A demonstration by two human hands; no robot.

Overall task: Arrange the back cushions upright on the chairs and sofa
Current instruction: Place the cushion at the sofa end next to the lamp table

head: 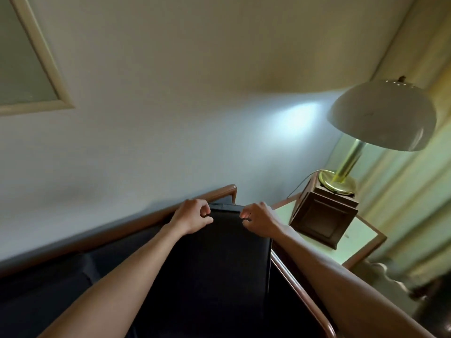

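Both of your hands are curled over the top edge of the black back cushion (214,252): your left hand (191,217) pinches its upper left corner, your right hand (258,219) grips the upper right corner, about level with each other. You hold the cushion upright at the right end of the dark sofa (61,284), against the wooden frame rail (136,217) that runs along the wall. Just beside the sofa's right arm stands a side table (366,237) carrying a dark wooden box (322,215) and, on top of it, 1 lit brass lamp (380,118).
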